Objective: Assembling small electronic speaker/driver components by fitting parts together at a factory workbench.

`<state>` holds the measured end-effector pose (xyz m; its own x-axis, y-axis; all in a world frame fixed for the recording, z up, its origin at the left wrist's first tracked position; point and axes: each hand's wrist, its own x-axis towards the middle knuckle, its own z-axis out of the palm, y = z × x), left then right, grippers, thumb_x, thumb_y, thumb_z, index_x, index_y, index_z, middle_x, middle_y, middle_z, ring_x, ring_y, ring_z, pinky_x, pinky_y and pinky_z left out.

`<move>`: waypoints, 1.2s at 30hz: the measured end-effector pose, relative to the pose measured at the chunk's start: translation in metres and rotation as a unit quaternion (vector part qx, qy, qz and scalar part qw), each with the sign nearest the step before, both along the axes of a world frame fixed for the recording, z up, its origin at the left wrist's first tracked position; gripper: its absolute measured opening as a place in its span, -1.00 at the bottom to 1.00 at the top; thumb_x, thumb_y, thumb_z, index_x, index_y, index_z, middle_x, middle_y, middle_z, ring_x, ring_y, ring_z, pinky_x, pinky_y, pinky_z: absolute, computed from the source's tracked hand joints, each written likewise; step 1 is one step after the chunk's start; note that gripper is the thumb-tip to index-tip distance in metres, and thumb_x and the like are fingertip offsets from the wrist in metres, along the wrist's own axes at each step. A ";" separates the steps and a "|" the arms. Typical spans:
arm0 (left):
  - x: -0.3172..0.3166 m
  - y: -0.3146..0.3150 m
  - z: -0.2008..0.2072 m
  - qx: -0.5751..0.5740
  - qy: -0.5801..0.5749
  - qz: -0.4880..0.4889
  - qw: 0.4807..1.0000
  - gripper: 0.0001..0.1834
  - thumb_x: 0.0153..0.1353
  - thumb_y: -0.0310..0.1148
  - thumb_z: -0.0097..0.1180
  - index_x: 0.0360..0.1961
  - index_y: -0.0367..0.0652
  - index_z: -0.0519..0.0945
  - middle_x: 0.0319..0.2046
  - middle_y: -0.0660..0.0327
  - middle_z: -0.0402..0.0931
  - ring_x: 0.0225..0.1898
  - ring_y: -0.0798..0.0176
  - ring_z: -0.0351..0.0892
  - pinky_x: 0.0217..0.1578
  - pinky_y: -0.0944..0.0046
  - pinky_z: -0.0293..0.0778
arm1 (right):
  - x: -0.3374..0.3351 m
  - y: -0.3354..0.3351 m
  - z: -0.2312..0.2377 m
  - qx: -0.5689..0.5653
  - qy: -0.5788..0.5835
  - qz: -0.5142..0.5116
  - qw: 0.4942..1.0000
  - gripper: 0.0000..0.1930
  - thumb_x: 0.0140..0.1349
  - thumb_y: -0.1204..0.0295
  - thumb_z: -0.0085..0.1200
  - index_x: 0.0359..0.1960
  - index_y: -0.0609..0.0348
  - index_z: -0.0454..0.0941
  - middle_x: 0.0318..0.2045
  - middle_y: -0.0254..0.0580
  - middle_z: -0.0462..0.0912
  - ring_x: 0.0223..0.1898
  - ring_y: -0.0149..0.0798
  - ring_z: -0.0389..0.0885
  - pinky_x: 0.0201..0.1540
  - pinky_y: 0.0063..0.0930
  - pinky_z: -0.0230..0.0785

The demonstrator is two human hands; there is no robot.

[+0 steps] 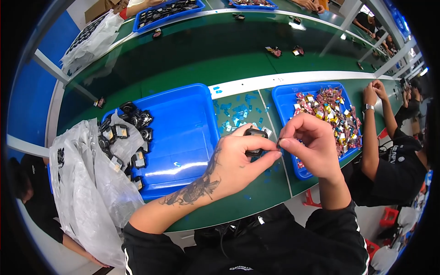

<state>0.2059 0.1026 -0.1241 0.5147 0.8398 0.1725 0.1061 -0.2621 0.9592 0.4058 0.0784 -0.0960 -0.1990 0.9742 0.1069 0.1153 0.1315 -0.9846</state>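
Observation:
My left hand (pixel 238 158) is closed around a small black plastic casing (pixel 255 133), whose dark parts show between thumb and fingers. Thumb and forefinger of my right hand (pixel 316 146) pinch a tiny dark piece (pixel 279 142) close to the casing; its kind is too small to make out. Both hands are over the green bench between two blue trays. Similar black casings (pixel 120 131) lie at the left side of the left tray (pixel 183 119). Beyond my right hand, the right tray (pixel 285 103) holds a heap of small wired parts (pixel 327 107) in pink, yellow and white.
A translucent plastic bag (pixel 87 178) drapes over the left tray's edge. Small blue film scraps (pixel 236 110) litter the bench beyond my hands. Past a white rail (pixel 256 83) runs a green belt (pixel 197 55) with scattered parts. A person's hands (pixel 372 91) are at the right.

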 end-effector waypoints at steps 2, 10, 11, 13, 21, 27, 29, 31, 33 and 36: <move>0.000 -0.001 0.000 0.007 -0.011 0.001 1.000 -0.87 0.09 -0.42 0.32 -0.34 -0.23 0.68 -0.37 0.12 0.58 -0.43 0.28 0.55 -0.25 0.27 0.50 | -0.001 -0.001 -0.001 -0.024 0.004 0.003 1.000 -0.90 0.18 0.66 0.17 -0.32 0.30 0.49 -0.34 -0.32 0.55 -0.31 -0.55 0.51 -0.26 -0.67 0.43; -0.002 0.004 -0.006 -0.014 -0.052 0.028 0.998 -0.86 0.09 -0.47 0.30 -0.33 -0.29 0.67 -0.42 0.13 0.57 -0.36 0.28 0.57 -0.33 0.32 0.49 | -0.015 0.003 0.005 0.272 -0.263 -0.018 0.925 -0.84 0.07 0.71 0.15 -0.35 0.26 0.46 -0.29 -0.13 0.46 -0.27 -0.21 0.50 -0.25 -0.46 0.39; -0.003 0.005 -0.007 -0.028 -0.062 0.029 0.997 -0.86 0.09 -0.47 0.29 -0.33 -0.31 0.66 -0.41 0.13 0.58 -0.34 0.29 0.58 -0.34 0.33 0.49 | -0.013 0.002 0.005 0.261 -0.251 0.005 0.932 -0.83 0.07 0.71 0.16 -0.34 0.26 0.46 -0.29 -0.13 0.46 -0.27 -0.20 0.49 -0.25 -0.45 0.39; -0.006 0.007 -0.005 -0.053 -0.077 0.031 0.995 -0.86 0.11 -0.48 0.28 -0.33 -0.33 0.66 -0.41 0.14 0.59 -0.33 0.30 0.59 -0.32 0.34 0.49 | -0.005 0.000 0.000 0.214 -0.201 0.040 0.955 -0.84 0.09 0.68 0.15 -0.31 0.27 0.45 -0.29 -0.11 0.46 -0.29 -0.20 0.49 -0.25 -0.43 0.39; -0.006 0.014 0.006 -0.188 -0.110 0.020 0.976 -0.86 0.22 -0.42 0.24 -0.30 -0.30 0.67 -0.44 0.26 0.61 -0.55 0.54 0.40 -0.56 0.52 0.30 | -0.001 0.001 -0.016 0.159 -0.352 0.059 0.921 -0.69 0.19 0.65 0.06 -0.01 0.24 0.56 -0.31 -0.07 0.58 -0.27 -0.10 0.61 -0.21 -0.39 0.46; -0.009 0.009 0.003 -0.297 -0.123 -0.085 0.943 -0.83 0.27 -0.34 0.19 -0.25 -0.22 0.69 -0.45 0.34 0.63 -0.57 0.62 0.39 -0.61 0.54 0.26 | -0.004 0.007 -0.019 0.054 0.087 0.048 0.994 -0.75 0.22 0.69 0.06 -0.06 0.34 0.59 -0.21 -0.15 0.58 -0.16 -0.37 0.59 -0.11 -0.55 0.47; -0.007 0.008 0.001 -0.302 -0.133 -0.096 0.939 -0.82 0.27 -0.34 0.20 -0.23 -0.22 0.69 -0.45 0.34 0.62 -0.57 0.61 0.39 -0.61 0.54 0.27 | -0.008 0.006 -0.024 0.021 0.158 0.073 0.984 -0.81 0.19 0.71 0.09 -0.17 0.34 0.60 -0.23 -0.14 0.57 -0.17 -0.35 0.58 -0.10 -0.53 0.46; -0.008 0.007 -0.002 -0.311 -0.152 -0.104 0.932 -0.69 0.32 -0.35 0.11 0.05 -0.21 0.56 -0.31 0.32 0.59 -0.49 0.59 0.40 -0.55 0.55 0.29 | -0.009 0.007 -0.029 0.069 0.149 0.031 0.986 -0.84 0.19 0.71 0.10 -0.19 0.34 0.58 -0.24 -0.16 0.57 -0.18 -0.36 0.57 -0.11 -0.54 0.46; -0.006 0.008 0.000 -0.281 -0.152 -0.055 0.946 -0.63 0.34 -0.44 0.02 0.16 -0.22 0.45 -0.21 0.26 0.57 -0.40 0.55 0.42 -0.46 0.50 0.34 | -0.001 0.005 -0.031 0.085 0.120 -0.043 0.988 -0.87 0.17 0.72 0.13 -0.25 0.36 0.55 -0.27 -0.18 0.57 -0.23 -0.40 0.56 -0.13 -0.56 0.44; -0.011 0.013 -0.001 -0.222 -0.101 -0.029 0.969 -0.44 0.36 -0.54 -0.18 0.39 -0.19 0.15 0.03 0.17 0.47 -0.17 0.46 0.42 -0.23 0.42 0.40 | -0.002 -0.004 -0.028 0.068 0.079 -0.089 0.991 -0.85 0.16 0.72 0.14 -0.22 0.38 0.57 -0.25 -0.16 0.57 -0.19 -0.41 0.58 -0.19 -0.61 0.48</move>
